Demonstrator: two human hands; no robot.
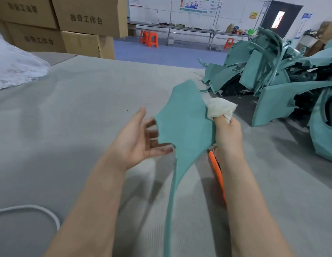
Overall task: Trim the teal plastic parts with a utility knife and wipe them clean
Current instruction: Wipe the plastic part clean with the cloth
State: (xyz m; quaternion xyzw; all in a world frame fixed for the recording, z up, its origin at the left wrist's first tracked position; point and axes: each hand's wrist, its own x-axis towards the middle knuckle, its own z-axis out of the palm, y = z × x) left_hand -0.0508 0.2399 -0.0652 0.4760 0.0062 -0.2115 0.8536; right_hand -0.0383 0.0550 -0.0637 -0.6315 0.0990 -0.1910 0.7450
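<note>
Left hand (135, 143) is open, palm turned up and fingers (161, 150) straight, the fingertips passing behind the left edge of the teal part (187, 123); it curls round nothing. At the far left, crumpled clear plastic sheeting (13, 71) lies on the grey table (78, 108), stacked cardboard boxes (69, 21) stand behind it, and a white cable (41, 208) loops near the lower corner. The teal part is raised off the table between the two hands: a broad, flat panel with scalloped edges that narrows into a long thin strip running down to the lower frame edge. Its right edge meets the right hand (228, 134), which is closed in a fist around a bunched white cloth (220, 108); the cloth protrudes from the top of the fist and touches the panel's right edge. Whether this hand also pinches the part cannot be determined. An orange utility knife (216, 169) shows just beneath the right wrist and runs along the forearm; whether the hand holds it or it lies on the table cannot be determined. At the right, well apart from the hands, a pile of teal plastic parts (283, 71) is heaped on the table.
</note>
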